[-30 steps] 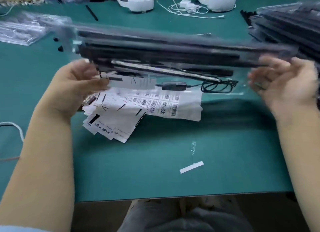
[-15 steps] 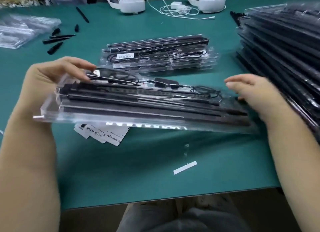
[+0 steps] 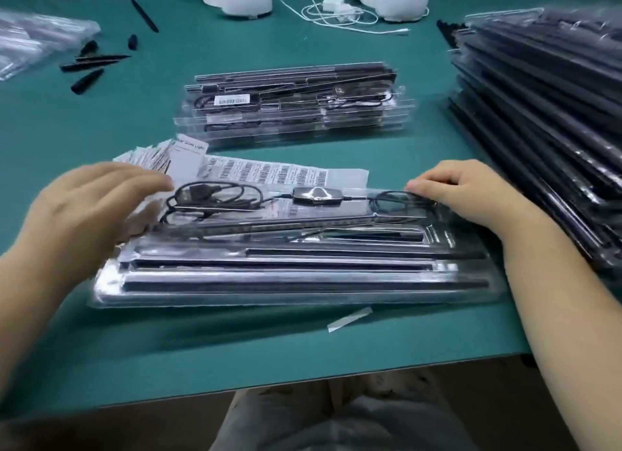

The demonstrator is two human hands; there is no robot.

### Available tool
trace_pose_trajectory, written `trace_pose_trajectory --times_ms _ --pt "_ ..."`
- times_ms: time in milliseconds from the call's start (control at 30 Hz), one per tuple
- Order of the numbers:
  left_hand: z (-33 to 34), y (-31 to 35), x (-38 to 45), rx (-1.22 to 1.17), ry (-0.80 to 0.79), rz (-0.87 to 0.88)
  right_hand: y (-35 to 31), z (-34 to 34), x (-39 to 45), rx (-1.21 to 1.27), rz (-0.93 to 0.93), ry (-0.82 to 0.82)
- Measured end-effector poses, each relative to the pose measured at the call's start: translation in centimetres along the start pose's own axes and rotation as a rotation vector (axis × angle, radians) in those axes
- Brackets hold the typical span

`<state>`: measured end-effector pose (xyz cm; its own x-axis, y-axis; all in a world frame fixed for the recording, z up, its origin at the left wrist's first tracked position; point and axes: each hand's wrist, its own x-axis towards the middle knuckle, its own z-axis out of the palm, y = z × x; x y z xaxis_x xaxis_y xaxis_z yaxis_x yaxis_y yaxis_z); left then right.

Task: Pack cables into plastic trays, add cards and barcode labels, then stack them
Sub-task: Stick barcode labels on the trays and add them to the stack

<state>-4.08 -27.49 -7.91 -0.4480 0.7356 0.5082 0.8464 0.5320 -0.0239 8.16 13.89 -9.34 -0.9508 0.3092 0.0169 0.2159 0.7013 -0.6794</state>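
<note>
Right grip pinching 1 tray, left grip flat, 2 stacks

One clear plastic tray lies nearest the viewer, holding one coiled black cable with one inline controller. One short stack of packed trays sits behind it — perhaps four, edges blurred. One tall stack stands at right. Two hands — left hand, right hand. One barcode sheet. One loose white strip.
</note>
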Motion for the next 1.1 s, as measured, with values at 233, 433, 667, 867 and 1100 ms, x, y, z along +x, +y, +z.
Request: trace_pose_trajectory --times_ms 233,433,667,867,1100 --pt "-0.1 -0.4 1.0 0.231 -0.350 -0.050 -0.3 -0.1 0.1 -0.039 0.005 0.003" --pt "-1.6 2.8 6.6 0.188 -0.476 -0.339 -1.7 -1.5 0.6 -0.167 0.062 -0.122" --pt "3.6 7.2 14.4 -0.177 -0.438 -0.342 -7.8 1.4 4.8 -0.273 -0.162 -0.190" --pt "9.1 7.8 14.8 -0.207 -0.546 -0.364 -8.4 4.8 6.9 -0.542 -0.107 -0.190" --pt "9.7 7.4 14.6 -0.283 -0.445 -0.405 -8.7 5.1 7.3 -0.180 -0.037 -0.200"
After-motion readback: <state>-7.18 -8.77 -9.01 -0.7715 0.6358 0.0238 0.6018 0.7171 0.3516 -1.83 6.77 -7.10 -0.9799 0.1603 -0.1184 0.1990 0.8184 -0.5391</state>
